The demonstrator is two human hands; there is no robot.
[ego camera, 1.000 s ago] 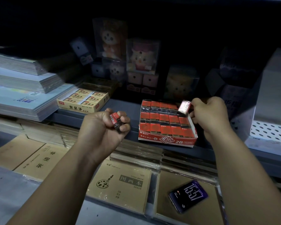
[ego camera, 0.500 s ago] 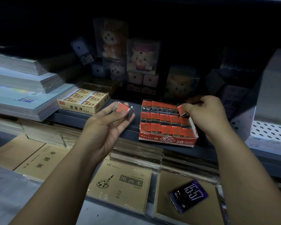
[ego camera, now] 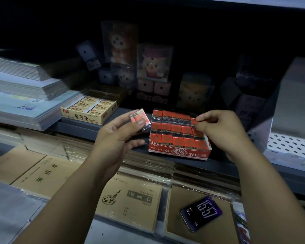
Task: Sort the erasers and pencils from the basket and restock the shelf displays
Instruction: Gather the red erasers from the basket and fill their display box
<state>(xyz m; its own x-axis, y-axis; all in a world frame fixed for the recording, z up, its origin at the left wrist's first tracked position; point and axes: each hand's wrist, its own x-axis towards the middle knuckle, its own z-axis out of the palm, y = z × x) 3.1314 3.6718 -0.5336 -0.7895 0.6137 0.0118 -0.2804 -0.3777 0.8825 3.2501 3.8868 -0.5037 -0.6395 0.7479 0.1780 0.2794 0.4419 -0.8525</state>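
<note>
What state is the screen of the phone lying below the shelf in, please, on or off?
On: the phone lies face up, its screen lit and showing the digits 15:57.

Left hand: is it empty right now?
No, the left hand holds red 2B erasers pinned under its thumb, just left of the red display box.

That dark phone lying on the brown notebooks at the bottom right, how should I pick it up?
Come from above and pinch the dark rectangular phone across its two long edges, thumb on one, fingers on the other. It lies flat, screen up, turned diagonally on the plastic-wrapped brown notebook, so only the edges offer a hold, and both look free.
</note>
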